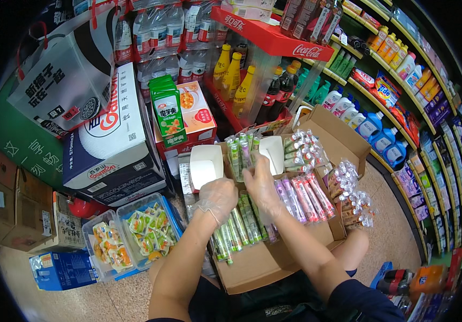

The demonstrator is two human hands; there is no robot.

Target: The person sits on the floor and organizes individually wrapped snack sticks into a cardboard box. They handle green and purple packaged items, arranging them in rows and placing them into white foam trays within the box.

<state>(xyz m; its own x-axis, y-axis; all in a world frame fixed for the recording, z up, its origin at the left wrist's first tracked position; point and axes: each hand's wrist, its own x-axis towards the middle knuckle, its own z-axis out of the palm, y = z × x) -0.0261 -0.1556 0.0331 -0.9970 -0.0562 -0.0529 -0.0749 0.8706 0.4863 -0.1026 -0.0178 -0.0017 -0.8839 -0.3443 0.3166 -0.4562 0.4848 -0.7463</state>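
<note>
Both hands wear clear plastic gloves. My left hand (217,198) is curled over green-wrapped sticks (233,231), just below a white paper tray (206,166). Whether its fingers grip anything is hidden. My right hand (262,183) has its thumb and fingers against the upper row of green and purple sticks (237,159); a grip is not clear. These narrow wrapped sticks lie side by side in an open cardboard box (255,269) on my lap. Purple sticks (291,197) and red sticks (312,197) lie right of that hand. A second white tray (273,155) sits behind it.
Bundles of clear-ended wrapped sticks (346,179) lie at the box's right. Plastic tubs (108,245) of small packets stand at left, near a water carton (110,149). Green snack packs (168,110) rest on a carton. A red drinks stand (271,38) and shelves (400,108) rise beyond.
</note>
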